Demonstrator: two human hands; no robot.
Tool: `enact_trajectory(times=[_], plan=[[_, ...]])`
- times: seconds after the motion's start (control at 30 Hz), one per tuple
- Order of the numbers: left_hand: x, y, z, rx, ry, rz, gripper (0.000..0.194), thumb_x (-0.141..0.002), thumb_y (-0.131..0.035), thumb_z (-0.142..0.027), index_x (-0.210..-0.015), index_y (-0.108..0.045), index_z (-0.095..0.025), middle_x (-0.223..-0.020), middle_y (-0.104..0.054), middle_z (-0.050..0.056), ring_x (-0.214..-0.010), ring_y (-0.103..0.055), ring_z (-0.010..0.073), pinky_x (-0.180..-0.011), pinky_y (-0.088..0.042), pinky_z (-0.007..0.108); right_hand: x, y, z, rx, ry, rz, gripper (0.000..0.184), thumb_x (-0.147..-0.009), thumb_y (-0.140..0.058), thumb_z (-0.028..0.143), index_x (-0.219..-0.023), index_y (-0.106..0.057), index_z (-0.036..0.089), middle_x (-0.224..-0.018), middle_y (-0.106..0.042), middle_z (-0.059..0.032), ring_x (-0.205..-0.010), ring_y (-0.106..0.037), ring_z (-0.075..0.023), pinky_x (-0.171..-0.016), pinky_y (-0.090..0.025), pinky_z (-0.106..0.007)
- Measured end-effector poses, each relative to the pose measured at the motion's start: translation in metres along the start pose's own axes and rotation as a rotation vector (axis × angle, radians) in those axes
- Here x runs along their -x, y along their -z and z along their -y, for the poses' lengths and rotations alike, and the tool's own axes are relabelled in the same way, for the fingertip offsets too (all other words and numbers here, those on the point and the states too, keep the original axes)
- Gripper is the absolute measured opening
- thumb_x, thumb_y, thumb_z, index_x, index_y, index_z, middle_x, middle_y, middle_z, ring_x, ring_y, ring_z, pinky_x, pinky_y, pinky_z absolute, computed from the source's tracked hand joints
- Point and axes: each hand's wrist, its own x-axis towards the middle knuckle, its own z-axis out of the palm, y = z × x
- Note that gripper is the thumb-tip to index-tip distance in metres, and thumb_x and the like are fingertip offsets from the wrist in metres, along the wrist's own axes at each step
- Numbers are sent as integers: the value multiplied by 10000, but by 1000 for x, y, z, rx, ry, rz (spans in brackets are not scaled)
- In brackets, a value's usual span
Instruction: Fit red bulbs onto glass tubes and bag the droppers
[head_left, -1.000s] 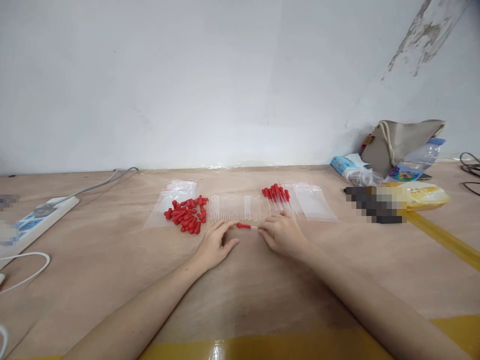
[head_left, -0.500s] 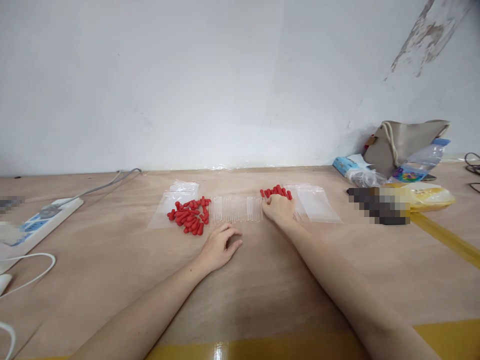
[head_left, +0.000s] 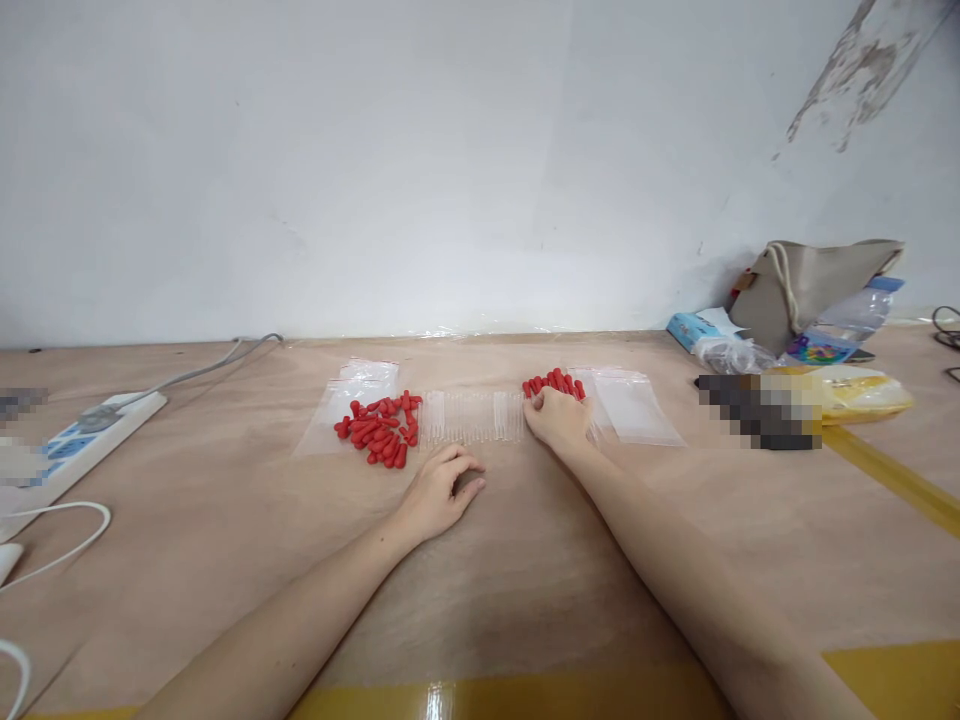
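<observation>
My left hand (head_left: 439,492) lies on the table in front of a row of clear thin tubes (head_left: 471,415). Its thumb and fingers are apart, with nothing between them. At the row's right end is my right hand (head_left: 559,418), fingers curled together beside a small group of red rubber bulbs (head_left: 553,382). Whatever those fingers hold is hidden. A larger heap of red rubber bulbs (head_left: 381,430) lies left of the tubes, partly on clear zip bags (head_left: 319,430). More clear zip bags (head_left: 641,410) lie flat to the right of my right hand.
On the far left is a white power strip (head_left: 139,412) with cables. At the back right stand a tissue pack (head_left: 694,330), a grey bag (head_left: 825,280) and a plastic bottle (head_left: 859,315). A yellow-white package (head_left: 862,393) lies before them. Yellow tape (head_left: 892,475) runs across the table covering.
My right hand has shifted very slightly toward me, and a little more of the red bulbs behind it shows. The left hand stays put. The view has tilted a touch.
</observation>
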Motion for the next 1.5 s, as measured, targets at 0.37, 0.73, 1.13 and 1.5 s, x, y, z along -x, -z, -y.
enact_trajectory(times=[0.37, 0.73, 1.13, 1.5], plan=[[2, -2, 1, 10, -3, -2, 142, -800, -509, -231, -896, -607, -194, -890, -575, 45, -851, -530, 177, -759, -415, 310, -3, 2, 16, 78, 0, 191, 256, -755, -409, 256, -756, -634, 134, -781, -654, -133, -762, -604, -261, -779, -264, -435], [-12, 33, 22, -584, 222, -305, 151, -803, -481, -307, -837, -557, -181, -876, -594, 104, -891, -473, 287, -758, -292, 413, 11, 20, 19, 48, 45, 220, 267, -816, -352, 238, -878, -560, 84, -797, -638, -168, -775, -597, -271, -726, -319, -384], [-15, 49, 45, -686, 291, -268, 176, -825, -423, -247, -896, -571, -181, -811, -612, 95, -801, -516, 277, -750, -285, 424, 53, 12, -40, -326, 666, -61, 283, -877, -316, 221, -1112, -463, 167, -899, -599, -103, -843, -551, -215, -730, -384, -340], [-13, 21, 4, 76, 132, -267, 153, -844, -436, -274, -951, -499, -185, -813, -536, 18, -733, -510, 141, -678, -409, 264, 69, 11, -36, -348, 708, -124, 211, -887, -334, 218, -958, -525, 163, -827, -614, -53, -719, -538, -144, -767, -317, -314]])
